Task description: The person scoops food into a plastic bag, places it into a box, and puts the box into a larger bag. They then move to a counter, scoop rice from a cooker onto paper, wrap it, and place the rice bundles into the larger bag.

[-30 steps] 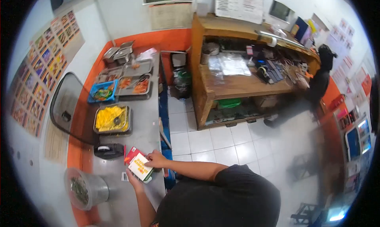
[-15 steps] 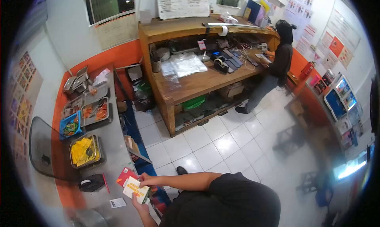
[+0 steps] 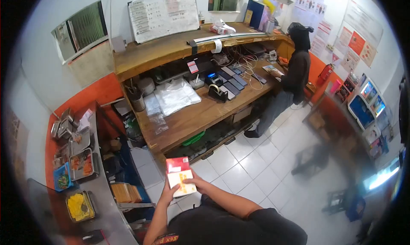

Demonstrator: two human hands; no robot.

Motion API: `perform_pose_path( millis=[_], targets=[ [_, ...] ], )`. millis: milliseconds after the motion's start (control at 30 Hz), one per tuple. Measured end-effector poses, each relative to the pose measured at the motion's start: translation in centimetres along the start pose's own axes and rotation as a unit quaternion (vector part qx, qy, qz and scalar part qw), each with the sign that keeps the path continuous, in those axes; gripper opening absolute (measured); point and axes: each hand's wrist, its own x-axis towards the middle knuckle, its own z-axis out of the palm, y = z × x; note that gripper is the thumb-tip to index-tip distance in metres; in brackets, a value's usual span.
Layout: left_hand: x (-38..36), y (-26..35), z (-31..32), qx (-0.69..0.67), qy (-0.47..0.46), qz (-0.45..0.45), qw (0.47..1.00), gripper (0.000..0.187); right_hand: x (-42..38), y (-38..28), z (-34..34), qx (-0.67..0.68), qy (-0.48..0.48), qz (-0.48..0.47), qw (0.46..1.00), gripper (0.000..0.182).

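Carton (image 3: pixel 181 177), red and white, held before the torso (image 3: pixel 239 228), above the floor (image 3: pixel 252 159) and apart from desk (image 3: pixel 192 116) and table (image 3: pixel 104 202). Possible faults: a drop, should either hand relax, since the floor appears to lie beneath; dented panels, should the 2 hands squeeze too hard. Grip: left hand (image 3: pixel 170 189) and right hand (image 3: pixel 196 180) both closed on the carton, 1 at each side. Pose: left forearm (image 3: pixel 157 217) steep, from below; right forearm (image 3: pixel 224 198) slanting in from the right; 2 thumbs (image 3: pixel 175 188) across the white face.
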Motion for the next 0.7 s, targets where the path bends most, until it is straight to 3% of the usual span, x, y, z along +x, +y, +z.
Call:
perform_pose_path(
  millis=[67,133,233,400,433,600,667,700],
  targets=[
    [5.1,1.5,1.2,0.105,-0.001,0.006,0.994,0.085,1.6,-2.8,-2.6,0.008,0.077,0.01,0.997,0.083],
    [9.7,4.1,1.7,0.057,-0.023,0.031,0.998,0.082,4.3,-4.6,-5.4,0.088,0.059,0.002,0.994,0.078],
    [16.8,5.4,0.1,0.026,0.06,0.065,0.996,0.074,8.6,-7.6,-6.9,0.096,0.142,-0.049,0.984,0.072],
    [31.1,7.3,-5.2,0.138,0.151,0.092,0.975,0.035,19.2,-10.7,-11.7,0.094,0.282,-0.123,0.947,0.071],
    [34.0,7.9,-5.9,0.173,0.17,0.135,0.961,0.027,20.7,-11.8,-11.8,0.086,0.305,-0.126,0.94,0.073],
    [48.9,11.5,-6.7,0.212,0.151,0.134,0.956,0.022,28.2,-15.4,-13.1,0.061,0.359,-0.099,0.926,0.079],
    [54.9,11.3,-7.2,0.342,0.059,0.195,0.917,0.023,29.9,-17.1,-12.7,0.021,0.359,-0.084,0.929,0.074],
    [57.3,11.4,-6.9,0.356,0.045,0.152,0.921,0.027,30.6,-17.8,-12.8,-0.015,0.35,-0.013,0.937,0.071]
  ],
)
